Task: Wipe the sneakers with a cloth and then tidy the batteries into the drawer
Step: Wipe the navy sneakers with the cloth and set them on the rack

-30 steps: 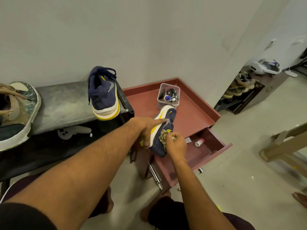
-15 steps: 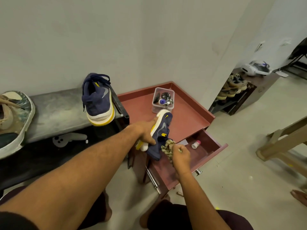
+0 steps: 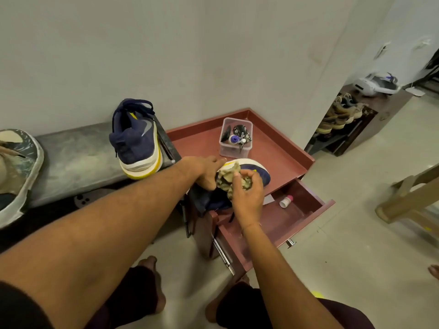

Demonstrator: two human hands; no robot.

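Your left hand (image 3: 206, 170) grips a navy sneaker (image 3: 251, 173) over the red desk (image 3: 280, 157). Your right hand (image 3: 248, 194) clutches a crumpled cloth (image 3: 229, 178), pressed against that sneaker. The second sneaker (image 3: 136, 141) stands on the grey bench (image 3: 71, 157), far left. The drawer (image 3: 306, 210) is open, near right.

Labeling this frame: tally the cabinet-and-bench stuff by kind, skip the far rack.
Navy sneakers: 2 (one on bench, one held)
Tan sneaker: 1
Cloth: 1
Clear container: 1
Small bottle in drawer: 1
Total: 6
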